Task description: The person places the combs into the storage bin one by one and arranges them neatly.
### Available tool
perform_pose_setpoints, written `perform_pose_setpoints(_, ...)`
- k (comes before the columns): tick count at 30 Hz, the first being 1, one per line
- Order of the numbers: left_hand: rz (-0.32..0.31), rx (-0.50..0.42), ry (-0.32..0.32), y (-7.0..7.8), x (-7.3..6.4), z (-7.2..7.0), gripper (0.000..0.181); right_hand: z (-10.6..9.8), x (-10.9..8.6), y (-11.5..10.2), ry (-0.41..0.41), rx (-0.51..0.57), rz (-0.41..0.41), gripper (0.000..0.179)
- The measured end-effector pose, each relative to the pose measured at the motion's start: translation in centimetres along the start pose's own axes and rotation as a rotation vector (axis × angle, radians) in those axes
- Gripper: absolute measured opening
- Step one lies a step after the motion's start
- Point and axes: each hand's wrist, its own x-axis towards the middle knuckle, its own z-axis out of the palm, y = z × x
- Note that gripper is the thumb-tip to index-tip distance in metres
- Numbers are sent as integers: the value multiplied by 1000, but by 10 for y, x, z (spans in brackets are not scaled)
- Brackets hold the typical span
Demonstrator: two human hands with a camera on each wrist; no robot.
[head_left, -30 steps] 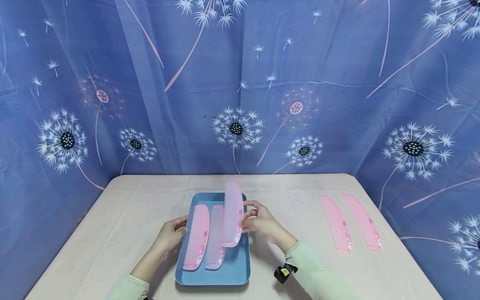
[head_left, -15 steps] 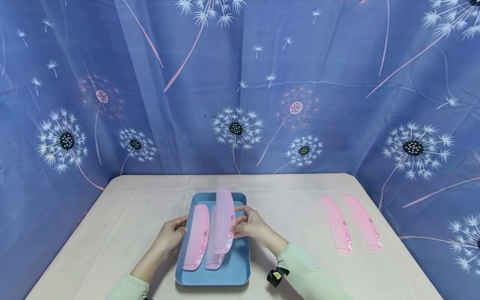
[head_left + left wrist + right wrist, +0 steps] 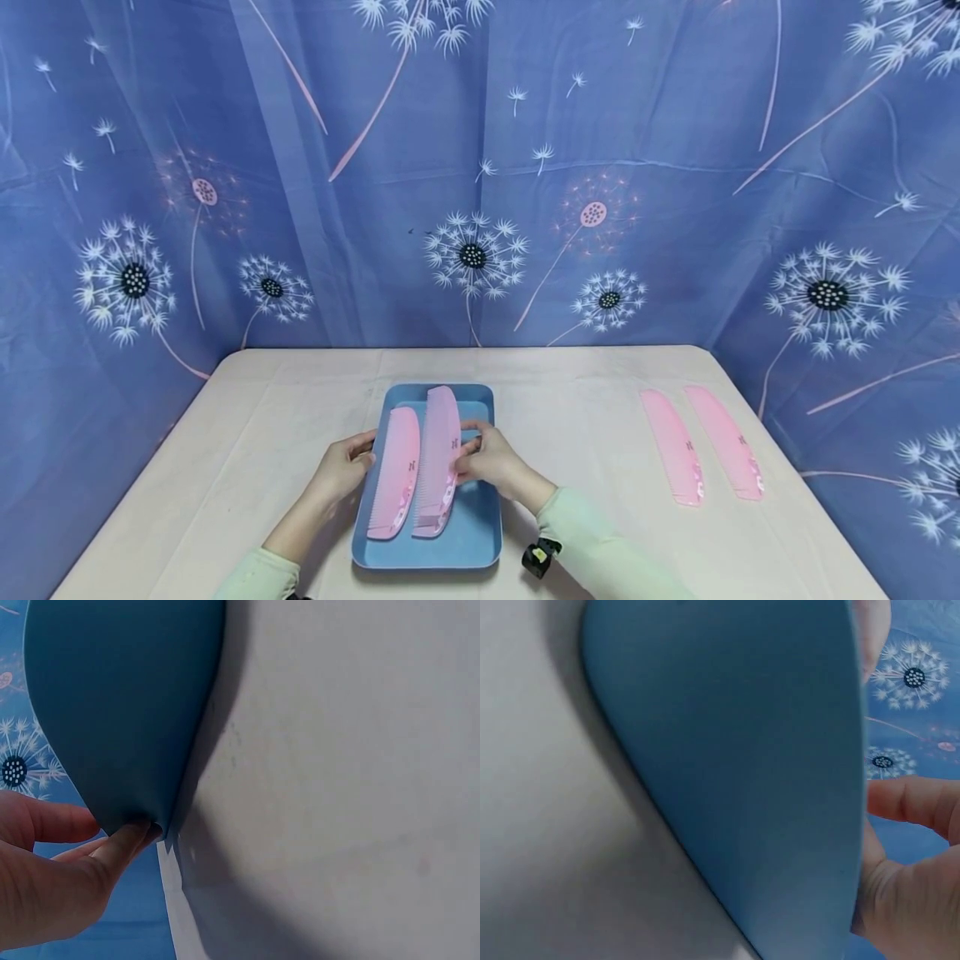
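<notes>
A blue tray [image 3: 474,537] stands on the table, its left rim pinched by my left hand [image 3: 341,471]. In the left wrist view, the fingers of that hand [image 3: 71,877] meet the tray's outer wall [image 3: 127,712]. My right hand [image 3: 497,461] holds a pink comb [image 3: 441,442] by its spine, teeth facing left. It overlaps another pink comb [image 3: 429,531], which shows mostly at its lower end. Left of these lies a third pink comb [image 3: 395,475] in the tray. In the right wrist view, the tray wall hides the held comb and part of the right hand [image 3: 919,889].
Two more pink combs [image 3: 672,447] lie side by side on the cream-covered table [image 3: 570,392], off to the right. A blue dandelion-print curtain [image 3: 360,250] borders the table at the back and both sides. A black wrist device [image 3: 540,557] sits at the right sleeve.
My right hand has moved left and down with its comb, from the tray's right side to over the middle comb. The left hand has stayed at the rim.
</notes>
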Motion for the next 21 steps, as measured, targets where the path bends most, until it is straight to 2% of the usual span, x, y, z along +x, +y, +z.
perform_pose_setpoints(5, 1, -4, 2, 0, 0, 0, 43, 5, 3, 5, 19, -50, 11, 66)
perform_pose_setpoints(21, 7, -12, -4, -1, 0, 0, 42, 16, -1, 5, 35, -104, 48, 67)
